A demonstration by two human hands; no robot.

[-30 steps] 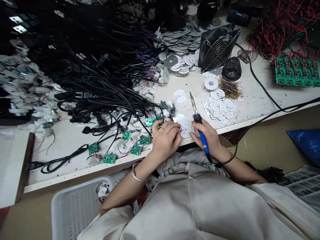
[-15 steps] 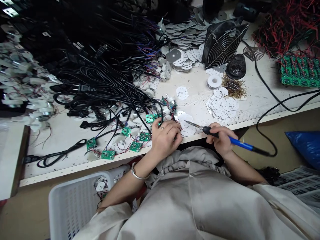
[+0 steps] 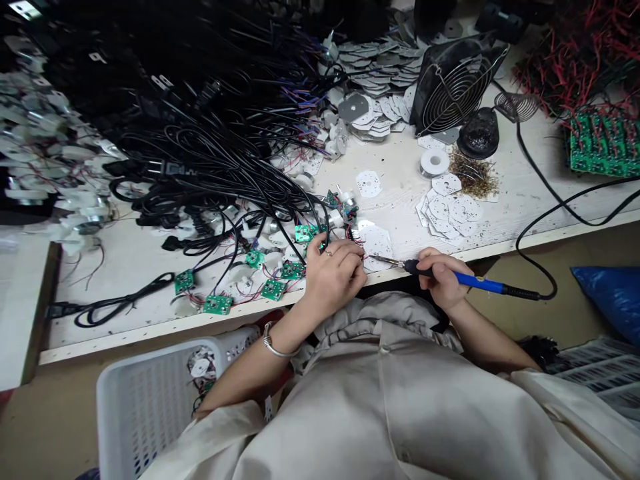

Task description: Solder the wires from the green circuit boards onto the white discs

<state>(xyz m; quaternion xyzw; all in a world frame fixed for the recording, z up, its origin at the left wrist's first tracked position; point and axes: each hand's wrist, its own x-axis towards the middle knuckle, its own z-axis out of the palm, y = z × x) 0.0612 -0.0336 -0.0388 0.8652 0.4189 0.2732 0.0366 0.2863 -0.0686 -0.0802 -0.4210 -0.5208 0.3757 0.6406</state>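
Blue-handled soldering iron (image 3: 475, 282) sits gripped in the right hand (image 3: 443, 280), its metal tip pointing left, just beside a white perforated plate (image 3: 379, 248) on the worktop (image 3: 500, 233). The left hand (image 3: 333, 277) is curled closed at the plate's left edge, among thin red wires (image 3: 357, 248); its fingers hide whatever they pinch. Green circuit boards (image 3: 274, 289) lie further left.

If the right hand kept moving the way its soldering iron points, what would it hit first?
The right hand's soldering iron probably meets the white perforated disc by the left hand first; depth is unclear.
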